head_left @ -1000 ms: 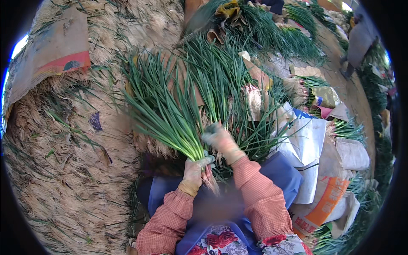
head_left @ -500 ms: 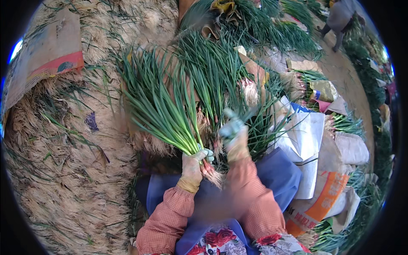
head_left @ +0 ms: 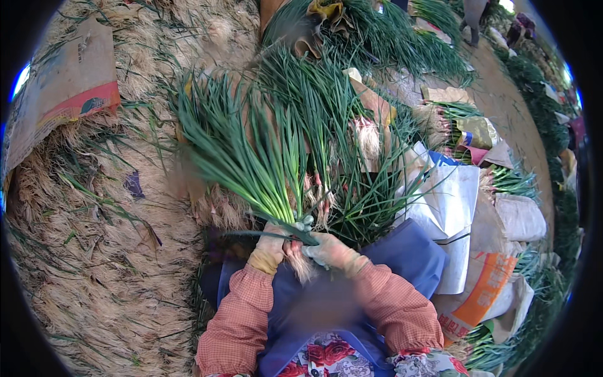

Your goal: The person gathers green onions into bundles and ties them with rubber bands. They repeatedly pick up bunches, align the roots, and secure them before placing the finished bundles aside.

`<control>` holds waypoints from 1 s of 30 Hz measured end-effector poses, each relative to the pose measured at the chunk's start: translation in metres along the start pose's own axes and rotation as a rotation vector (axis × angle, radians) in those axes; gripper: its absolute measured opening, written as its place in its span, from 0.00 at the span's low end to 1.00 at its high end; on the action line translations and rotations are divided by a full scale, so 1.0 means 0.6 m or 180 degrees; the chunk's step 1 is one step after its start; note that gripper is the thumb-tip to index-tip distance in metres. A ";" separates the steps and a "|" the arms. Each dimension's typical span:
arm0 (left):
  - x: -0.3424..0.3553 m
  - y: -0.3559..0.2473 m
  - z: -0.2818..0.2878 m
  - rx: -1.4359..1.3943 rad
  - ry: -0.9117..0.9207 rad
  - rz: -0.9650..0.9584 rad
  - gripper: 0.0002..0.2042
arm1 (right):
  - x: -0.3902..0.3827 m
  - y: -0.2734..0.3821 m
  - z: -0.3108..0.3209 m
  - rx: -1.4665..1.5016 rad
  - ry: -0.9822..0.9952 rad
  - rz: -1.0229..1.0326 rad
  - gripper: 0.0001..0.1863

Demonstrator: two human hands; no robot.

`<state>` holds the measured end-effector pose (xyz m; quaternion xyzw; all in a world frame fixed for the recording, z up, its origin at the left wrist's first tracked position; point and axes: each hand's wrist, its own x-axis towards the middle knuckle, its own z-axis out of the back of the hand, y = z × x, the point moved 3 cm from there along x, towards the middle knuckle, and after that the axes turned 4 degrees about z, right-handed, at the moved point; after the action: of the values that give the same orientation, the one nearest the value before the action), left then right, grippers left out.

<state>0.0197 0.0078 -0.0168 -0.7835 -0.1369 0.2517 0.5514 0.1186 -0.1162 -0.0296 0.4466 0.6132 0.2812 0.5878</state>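
My left hand (head_left: 270,242), in a pale glove, is closed around a bunch of green onions (head_left: 260,179) just above their reddish bulbs and white roots. The long green leaves fan out up and to the left. My right hand (head_left: 333,251), also gloved, is closed beside it. It pinches the end of a flat green leaf (head_left: 300,232) that crosses the bunch's stems near the bulbs. Its fingertips are partly hidden. More loose green onions (head_left: 320,188) lie just beyond my hands, bulbs toward me.
Heaped pale roots and straw-like trimmings (head_left: 119,270) cover the left side, with a torn sack (head_left: 75,81) on top. White sacks (head_left: 449,207) and wrapped onion bundles lie to my right. A larger onion pile (head_left: 389,47) is at the back. A person (head_left: 474,19) stands far right.
My right hand has come down and left to the bunch, bringing a green leaf across its stems. The bunch has shifted slightly left. The far person has moved left.
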 end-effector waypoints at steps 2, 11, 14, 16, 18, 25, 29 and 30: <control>0.000 -0.006 -0.006 0.0322 0.0150 -0.0391 0.10 | 0.008 0.009 0.040 0.0795 -0.0857 0.0051 0.17; -0.013 0.029 -0.018 -0.1107 -0.0395 0.0717 0.12 | 0.070 0.074 0.003 0.2276 -0.1116 0.0618 0.11; -0.013 0.031 -0.032 -0.1349 -0.0595 0.0548 0.15 | 0.070 0.054 -0.005 0.3014 -0.1483 0.0657 0.12; -0.013 0.019 -0.041 -0.1504 -0.0746 0.0499 0.15 | 0.080 0.048 -0.002 0.3560 -0.1472 0.0588 0.16; -0.014 0.025 -0.044 -0.1541 -0.0682 0.0340 0.15 | 0.100 0.036 0.013 0.3985 -0.0892 0.1227 0.20; -0.047 -0.052 -0.034 -0.1555 -0.0731 -0.0196 0.15 | 0.075 0.136 0.158 0.1747 -0.2038 0.1489 0.21; 0.005 -0.047 -0.041 -0.1682 -0.0437 -0.0137 0.23 | 0.181 0.015 0.150 -0.2320 -0.2587 0.0620 0.17; 0.005 -0.046 -0.034 -0.1487 -0.0488 -0.0067 0.24 | 0.190 0.006 0.144 -0.2259 -0.2375 0.0471 0.17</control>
<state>0.0349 0.0029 0.0134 -0.8669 -0.2410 0.2663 0.3458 0.2138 -0.0302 -0.0932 0.3318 0.1957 0.3343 0.8602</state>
